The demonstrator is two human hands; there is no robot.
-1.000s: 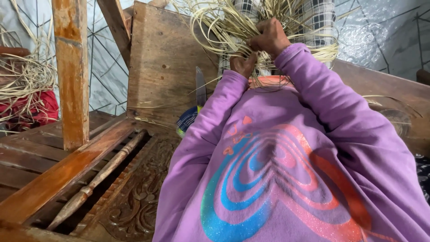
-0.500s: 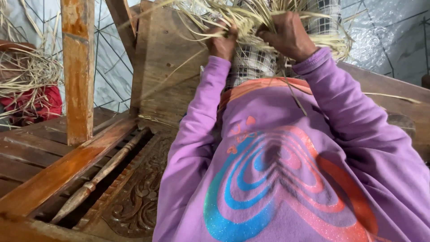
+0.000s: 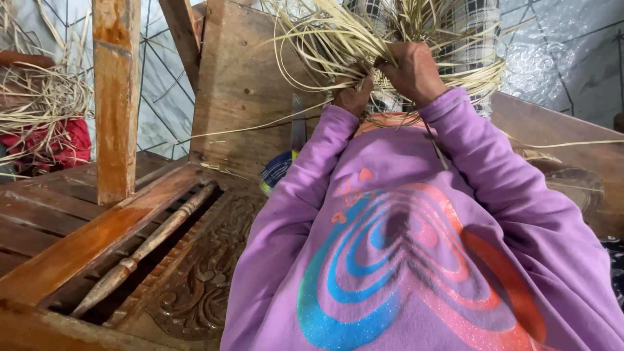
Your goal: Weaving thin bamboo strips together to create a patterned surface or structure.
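A purple sweatshirt (image 3: 416,260) with a swirled heart print fills the lower right of the view, both sleeves reaching up and away toward a bundle of pale straw strips (image 3: 364,39) at the top. Behind and left of the bundle stands a broad wooden panel (image 3: 240,84), and further left of it an upright wooden post (image 3: 117,97). Below and left of the bundle lie carved wooden furniture parts (image 3: 201,286) and a turned wooden spindle (image 3: 149,247). A second heap of straw over red cloth (image 3: 45,130) sits far left of the bundle.

The bundle fans out above both hands, its strands running mostly upward and outward from the point where they are gathered. The right hand (image 3: 413,71) is clenched around the gathered strands directly under the bundle's middle. The left hand (image 3: 354,94) sits just beside it, slightly lower and to the left, fingers closed on strands too. Both touch the bundle; the right holds the thicker part.
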